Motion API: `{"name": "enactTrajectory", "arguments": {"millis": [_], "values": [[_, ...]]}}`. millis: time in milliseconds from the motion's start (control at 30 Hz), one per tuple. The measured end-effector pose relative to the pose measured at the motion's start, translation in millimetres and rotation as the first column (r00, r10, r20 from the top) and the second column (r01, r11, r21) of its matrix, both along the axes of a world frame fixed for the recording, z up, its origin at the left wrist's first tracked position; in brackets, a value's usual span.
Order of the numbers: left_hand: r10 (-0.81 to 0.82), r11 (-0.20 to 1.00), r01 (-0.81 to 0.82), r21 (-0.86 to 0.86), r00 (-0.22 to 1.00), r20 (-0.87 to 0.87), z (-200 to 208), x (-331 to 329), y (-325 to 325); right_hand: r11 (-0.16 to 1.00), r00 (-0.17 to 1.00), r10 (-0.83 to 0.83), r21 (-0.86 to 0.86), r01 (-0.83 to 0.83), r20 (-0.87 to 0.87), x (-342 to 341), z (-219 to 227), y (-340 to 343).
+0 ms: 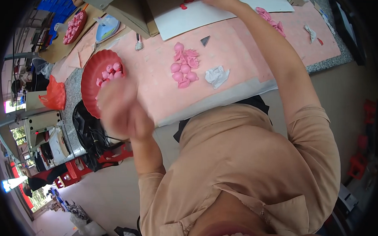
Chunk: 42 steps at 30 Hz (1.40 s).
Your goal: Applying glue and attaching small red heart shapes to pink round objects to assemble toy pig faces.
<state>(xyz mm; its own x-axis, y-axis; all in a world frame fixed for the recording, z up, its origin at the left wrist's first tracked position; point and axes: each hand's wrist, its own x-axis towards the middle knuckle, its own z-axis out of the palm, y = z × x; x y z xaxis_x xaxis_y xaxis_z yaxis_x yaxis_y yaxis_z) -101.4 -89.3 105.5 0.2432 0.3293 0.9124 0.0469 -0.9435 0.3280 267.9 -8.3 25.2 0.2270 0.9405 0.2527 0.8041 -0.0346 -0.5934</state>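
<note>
Pink-covered table (146,81) before us, our blurred left hand (124,111) by the red tray (89,75) of pink balls (117,67), our right hand (221,1) at small red pieces (183,6) on white board (175,28), grips we can't tell, so touch lightly!

- Head camera: worn on the person's head, on the near side of the pink-topped table (151,66), looking steeply down.
- Close by: the wearer's torso (241,157), nearer than the table.
- Wide fisheye, upright, taking in floor (105,194) before the table.
</note>
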Motion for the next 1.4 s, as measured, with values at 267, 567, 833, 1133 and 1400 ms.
{"name": "enactTrajectory", "arguments": {"millis": [267, 567, 833, 1133, 1400], "values": [[-0.337, 0.727, -0.142, -0.672, 0.779, -0.528, -103, 49, 96, 0.999, 0.701, 0.038, 0.018, -0.036, -0.712, -29, 5, -28], [-0.448, 0.804, -0.098, -0.586, 0.549, -0.706, -96, 74, 116, 0.974, 0.131, 0.071, 0.040, -0.225, -0.989, -52, -7, -39], [-0.257, 0.838, -0.259, -0.480, 0.588, -0.767, -88, 72, 101, 0.971, 0.126, -0.003, -0.033, -0.237, -0.992, -76, -7, -48], [-0.171, -0.015, 0.478, -0.878, 0.864, 0.473, -99, 64, 118, 0.943, 0.093, -0.040, -0.069, -0.325, -0.995, -96, -1, -44], [-0.062, 0.103, 0.515, -0.851, 0.857, 0.511, -110, 73, 112, 0.981, 0.201, 0.031, -0.009, -0.194, -0.979, -136, -10, -29]]}}
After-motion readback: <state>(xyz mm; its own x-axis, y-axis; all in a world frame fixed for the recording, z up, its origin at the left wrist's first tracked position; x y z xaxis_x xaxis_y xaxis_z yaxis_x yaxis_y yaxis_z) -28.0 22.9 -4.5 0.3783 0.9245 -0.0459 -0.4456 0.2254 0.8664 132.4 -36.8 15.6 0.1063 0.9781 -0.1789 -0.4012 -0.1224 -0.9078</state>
